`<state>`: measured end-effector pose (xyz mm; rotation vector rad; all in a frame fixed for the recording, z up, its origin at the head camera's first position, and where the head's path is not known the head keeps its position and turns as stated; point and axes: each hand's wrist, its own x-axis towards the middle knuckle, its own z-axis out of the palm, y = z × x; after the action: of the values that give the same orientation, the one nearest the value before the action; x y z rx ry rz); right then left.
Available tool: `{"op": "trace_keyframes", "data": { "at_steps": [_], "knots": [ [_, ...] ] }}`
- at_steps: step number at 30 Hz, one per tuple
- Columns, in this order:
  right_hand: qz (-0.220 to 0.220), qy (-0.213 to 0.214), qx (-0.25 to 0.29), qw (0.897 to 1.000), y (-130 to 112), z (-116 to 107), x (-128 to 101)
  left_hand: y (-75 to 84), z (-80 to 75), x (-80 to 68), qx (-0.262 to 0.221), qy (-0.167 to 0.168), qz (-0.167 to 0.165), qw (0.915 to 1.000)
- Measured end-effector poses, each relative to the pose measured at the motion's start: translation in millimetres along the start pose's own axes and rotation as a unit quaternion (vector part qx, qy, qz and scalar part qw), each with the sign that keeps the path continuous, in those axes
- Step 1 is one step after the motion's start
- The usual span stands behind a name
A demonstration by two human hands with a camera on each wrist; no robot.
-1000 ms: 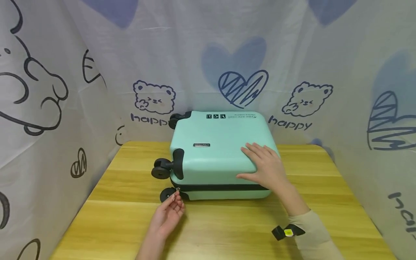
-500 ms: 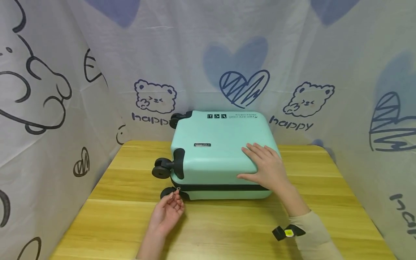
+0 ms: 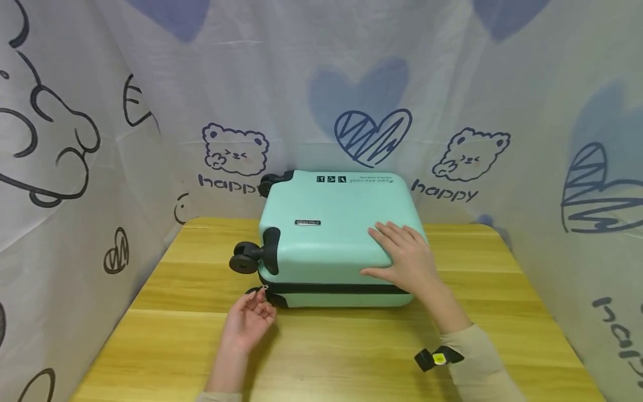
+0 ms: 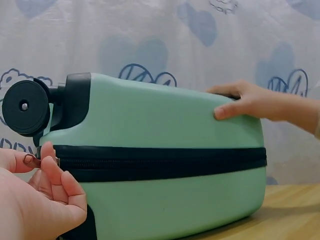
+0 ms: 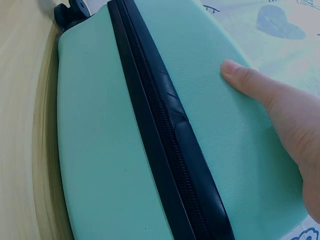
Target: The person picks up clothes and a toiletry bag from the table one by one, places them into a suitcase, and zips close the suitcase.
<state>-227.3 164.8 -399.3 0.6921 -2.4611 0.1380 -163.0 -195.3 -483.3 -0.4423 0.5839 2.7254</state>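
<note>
A mint-green suitcase (image 3: pixel 331 245) lies flat on the table, its black wheels toward the left. The black zipper (image 4: pixel 165 162) runs along its near side, with the teeth together where they show. At the near left corner my left hand (image 3: pixel 247 324) pinches the zipper pull (image 4: pixel 32 161) between thumb and index finger; the other fingers are loosely bent. My right hand (image 3: pixel 406 259) rests on the suitcase's near right part, fingers spread over the top and thumb (image 5: pixel 245 77) on the near side.
The wooden table (image 3: pixel 321 357) extends in front and to both sides. A printed curtain (image 3: pixel 296 84) stands close behind the suitcase and along both sides. A black wheel (image 3: pixel 244 258) juts out just above my left hand.
My left hand has shifted slightly left with the zipper pull, toward the suitcase's corner. The right hand stays in place on the suitcase. The head view has moved a little.
</note>
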Motion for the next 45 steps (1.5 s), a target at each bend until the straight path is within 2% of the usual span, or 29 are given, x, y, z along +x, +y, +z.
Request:
{"op": "trace_keyframes", "data": {
  "at_steps": [4,7,9,11,16,19,22,26,30,34,37,42,44,45],
  "knots": [
    [0.015,-0.010,-0.001,1.000,1,0,-1,-1.9,-2.0,5.7,0.008,-0.015,-0.014,0.9998],
    [0.027,-0.016,-0.001,1.000,2,-1,-5,-1.2,-4.0,5.8,0.083,-0.035,-0.023,0.9956],
    [0.031,-0.015,-0.002,0.999,4,-2,-7,3.1,-4.7,3.6,0.156,-0.041,-0.024,0.9867],
    [0.032,-0.015,-0.003,0.999,4,-2,-9,9.9,-4.3,0.4,0.237,-0.045,-0.015,0.9704],
    [0.031,-0.016,-0.004,0.999,4,-1,-11,26.9,1.7,-6.4,0.400,-0.022,0.022,0.9160],
    [0.028,-0.018,-0.005,0.999,3,-1,-11,36.0,8.8,-10.6,0.472,0.007,0.047,0.8803],
    [0.026,-0.019,-0.007,0.999,1,1,-10,46.9,17.4,-15.8,0.536,0.017,0.063,0.8415],
    [0.022,-0.010,-0.006,1.000,-1,2,-9,64.5,32.1,-23.9,0.588,0.005,0.084,0.8043],
    [0.017,0.008,-0.003,1.000,-1,2,-8,81.1,51.2,-32.1,0.625,-0.013,0.126,0.7701],
    [0.017,0.013,0.000,1.000,0,2,-7,95.2,74.1,-37.6,0.662,-0.020,0.168,0.7300],
    [0.020,0.011,0.003,1.000,0,0,-7,104.9,92.7,-38.6,0.697,-0.017,0.192,0.6902],
    [0.021,-0.003,0.002,1.000,-3,-1,-4,121.0,120.6,-32.1,0.747,-0.025,0.213,0.6296],
    [0.020,-0.005,0.002,1.000,-5,-1,-3,127.8,128.9,-25.9,0.770,-0.030,0.219,0.5983],
    [0.020,-0.004,0.002,1.000,-5,0,-3,131.2,132.8,-22.0,0.783,-0.032,0.224,0.5794]
  ]
}}
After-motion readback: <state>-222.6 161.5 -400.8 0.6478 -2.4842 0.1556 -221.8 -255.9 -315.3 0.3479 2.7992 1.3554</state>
